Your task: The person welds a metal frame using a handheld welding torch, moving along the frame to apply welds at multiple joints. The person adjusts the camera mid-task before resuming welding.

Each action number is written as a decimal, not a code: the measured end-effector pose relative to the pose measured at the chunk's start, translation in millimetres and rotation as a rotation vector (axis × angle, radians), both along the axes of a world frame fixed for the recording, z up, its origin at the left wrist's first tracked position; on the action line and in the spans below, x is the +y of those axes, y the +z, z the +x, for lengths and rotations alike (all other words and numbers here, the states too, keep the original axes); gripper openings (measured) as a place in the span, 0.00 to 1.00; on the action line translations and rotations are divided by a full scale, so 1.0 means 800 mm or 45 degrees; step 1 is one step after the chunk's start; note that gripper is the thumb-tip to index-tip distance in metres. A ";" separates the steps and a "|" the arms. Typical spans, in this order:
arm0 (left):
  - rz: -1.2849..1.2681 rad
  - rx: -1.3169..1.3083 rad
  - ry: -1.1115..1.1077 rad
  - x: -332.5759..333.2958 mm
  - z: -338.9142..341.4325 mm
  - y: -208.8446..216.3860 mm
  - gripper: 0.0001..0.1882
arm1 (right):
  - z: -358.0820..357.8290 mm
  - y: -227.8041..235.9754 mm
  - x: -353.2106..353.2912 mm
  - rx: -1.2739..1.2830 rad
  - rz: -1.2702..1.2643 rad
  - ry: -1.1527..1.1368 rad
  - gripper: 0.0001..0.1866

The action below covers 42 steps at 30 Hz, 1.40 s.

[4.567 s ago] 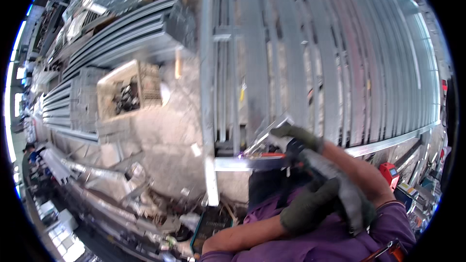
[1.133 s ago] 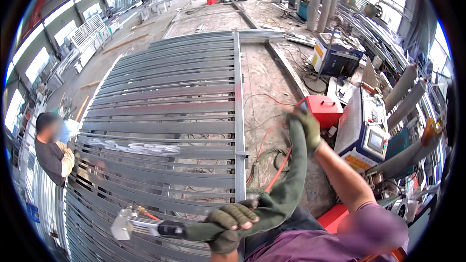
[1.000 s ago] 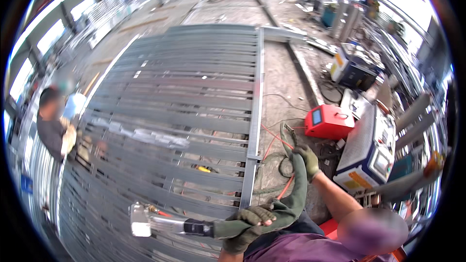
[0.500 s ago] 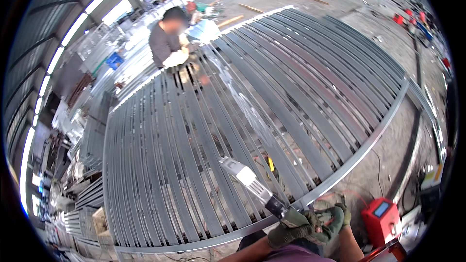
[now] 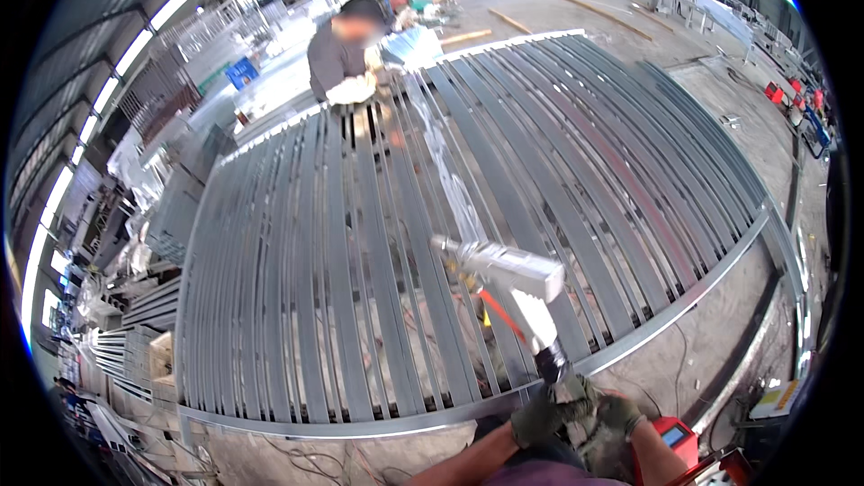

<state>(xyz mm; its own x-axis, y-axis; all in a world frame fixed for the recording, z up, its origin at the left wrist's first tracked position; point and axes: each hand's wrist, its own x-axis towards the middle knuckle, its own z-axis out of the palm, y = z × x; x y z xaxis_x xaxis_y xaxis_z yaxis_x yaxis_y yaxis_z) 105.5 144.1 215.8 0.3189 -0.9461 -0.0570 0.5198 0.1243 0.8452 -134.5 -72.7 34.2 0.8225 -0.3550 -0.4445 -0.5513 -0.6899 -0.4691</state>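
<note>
my gloved left hand (image 5: 537, 420) is closed around a green sleeve (image 5: 589, 441) just behind the black collar of a silver handheld tool (image 5: 513, 272), which points up over a frame of grey metal bars (image 5: 333, 431). my right hand (image 5: 621, 414) is beside the sleeve, its grip impossible to tell; across the frame, a co-worker (image 5: 337, 61) bends low.

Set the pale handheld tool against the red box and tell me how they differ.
Colour: the handheld tool is mostly white and silver; the red box is mainly red.
Shape: the handheld tool is long, with a narrow nozzle; the red box is squat, with a small screen.
Position: the handheld tool is raised over the slatted metal frame; the red box sits outside its near edge, partly hidden.
</note>
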 end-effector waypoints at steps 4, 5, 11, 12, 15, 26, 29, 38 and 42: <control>0.366 0.050 -0.196 0.001 0.012 0.007 0.11 | 0.103 0.226 -0.002 -0.582 0.687 -0.583 0.25; 0.373 -0.020 -0.259 -0.001 0.006 -0.003 0.11 | 0.129 0.267 0.007 -0.649 0.829 -0.664 0.31; 0.242 0.037 -0.510 0.014 -0.047 -0.047 0.10 | 0.187 0.314 0.038 -1.043 0.964 -0.517 0.51; 0.237 0.041 -0.595 0.018 -0.049 -0.051 0.10 | 0.183 0.314 0.036 -0.963 0.893 -0.552 0.50; 0.320 0.049 -0.665 0.022 -0.036 -0.040 0.17 | 0.196 0.308 0.042 -0.991 0.856 -0.708 0.46; 0.404 -0.364 -0.541 -0.067 -0.030 -0.082 0.12 | 0.318 0.312 -0.005 -0.571 1.047 -0.659 0.36; 0.397 -0.124 -0.235 -0.075 0.000 -0.051 0.14 | 0.315 0.264 -0.069 -0.541 1.061 -0.683 0.26; 1.875 -0.687 0.315 0.006 0.160 -0.126 0.28 | 0.323 0.240 -0.246 -0.299 0.959 -0.359 0.21; 2.033 -0.849 -0.042 -0.023 0.204 -0.146 0.39 | 0.321 0.203 -0.317 0.042 1.181 -0.233 0.23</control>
